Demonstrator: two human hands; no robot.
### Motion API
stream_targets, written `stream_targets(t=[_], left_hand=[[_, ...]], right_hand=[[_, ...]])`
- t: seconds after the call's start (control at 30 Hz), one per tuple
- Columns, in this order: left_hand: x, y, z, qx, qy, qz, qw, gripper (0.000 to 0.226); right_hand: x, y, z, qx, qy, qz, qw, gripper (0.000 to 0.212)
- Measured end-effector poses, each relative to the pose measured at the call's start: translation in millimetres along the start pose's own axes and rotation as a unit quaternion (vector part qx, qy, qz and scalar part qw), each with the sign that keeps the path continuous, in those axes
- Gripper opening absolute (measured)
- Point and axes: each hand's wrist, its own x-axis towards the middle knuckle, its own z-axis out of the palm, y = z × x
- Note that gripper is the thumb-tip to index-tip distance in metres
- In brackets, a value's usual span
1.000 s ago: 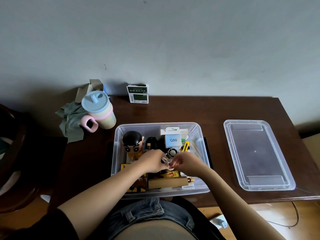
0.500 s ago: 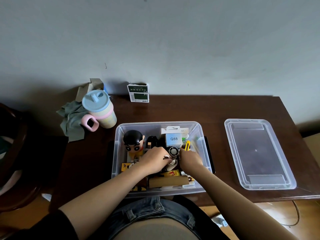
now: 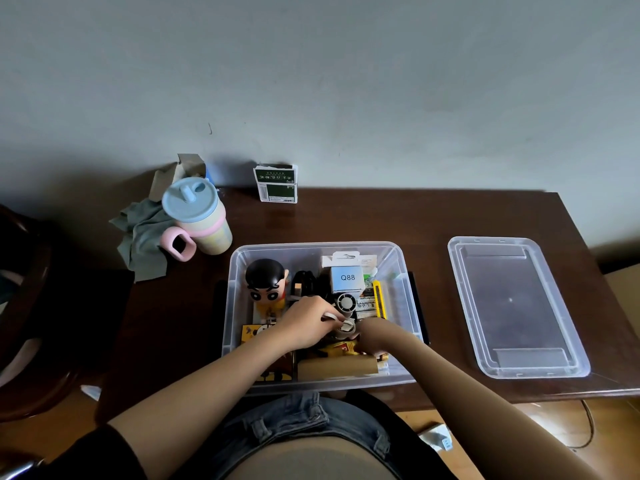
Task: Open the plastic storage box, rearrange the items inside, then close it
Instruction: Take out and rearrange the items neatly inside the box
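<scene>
The clear plastic storage box stands open on the brown table, its lid lying flat to the right. Inside are a cartoon figure, a white Q88 box, a small round fan, a yellow utility knife, a yellow packet and a brown cardboard box. My left hand is in the middle of the box, fingers curled, pinching a small pale object. My right hand dips down beside it toward the yellow packet, its fingers hidden.
A lidded cup with a pink handle and a grey cloth sit at the back left. A green and white carton stands against the wall. A dark chair is at the left.
My right hand has left the fan and yellow knife and sunk lower toward the near side of the box. My left hand has barely moved.
</scene>
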Motion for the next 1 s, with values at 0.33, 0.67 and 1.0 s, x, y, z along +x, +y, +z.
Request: stream_targets(t=[0.33,0.67,1.0], left_hand=[[0,1,-2,-0.017,-0.004,0.002,1.0,0.026],[0,1,-2,-0.032,-0.014,0.002,0.999,0.027],[1,3,-2,-0.025,-0.053,-0.024,0.998,0.025]], right_hand=[[5,-6,3,0.003,-0.019,0.017,1.0,0.025],[-6,-8,0,0.055,0.115,0.067,0.99,0.033],[-53,2,-17,0.029,0.213,0.12,0.969,0.017]])
